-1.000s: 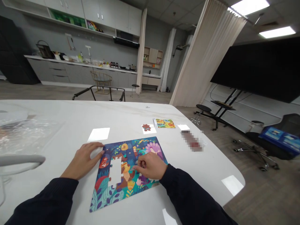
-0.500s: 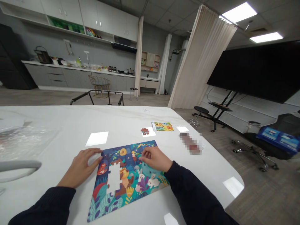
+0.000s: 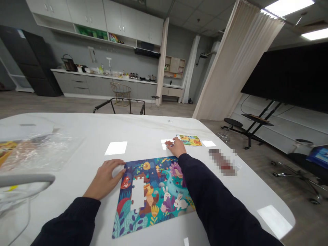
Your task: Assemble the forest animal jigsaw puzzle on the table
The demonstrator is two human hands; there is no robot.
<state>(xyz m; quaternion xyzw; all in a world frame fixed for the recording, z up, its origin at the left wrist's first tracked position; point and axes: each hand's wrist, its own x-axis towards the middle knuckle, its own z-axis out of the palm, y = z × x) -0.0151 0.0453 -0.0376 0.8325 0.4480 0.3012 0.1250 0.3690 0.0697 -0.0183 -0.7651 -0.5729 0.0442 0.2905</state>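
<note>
A colourful jigsaw puzzle (image 3: 153, 213) with forest animals lies flat on the white table, a tall white gap in its left part. My left hand (image 3: 109, 176) rests at the puzzle's upper left corner, thumb apart from the fingers, the thumb tip on its edge. Beyond the puzzle's far edge, my right hand (image 3: 177, 148) reaches out with fingers closed at a loose brown puzzle piece (image 3: 168, 143). The fingertips are on the piece's right side and hide part of it. Just right of that hand lies a small picture card (image 3: 191, 140) with a yellow animal scene.
Clear plastic wrapping (image 3: 48, 150) and a grey curved handle (image 3: 28, 180) lie on the left of the table (image 3: 84, 128). A pixelated reddish object (image 3: 222, 162) is at the right. Beyond stand a black-railed frame (image 3: 120, 99), a stool (image 3: 233, 122) and a kitchen counter (image 3: 99, 77).
My right hand has gone from above the puzzle out to the loose piece beyond its far edge. My left hand stays at the corner. The head view has turned slightly left.
</note>
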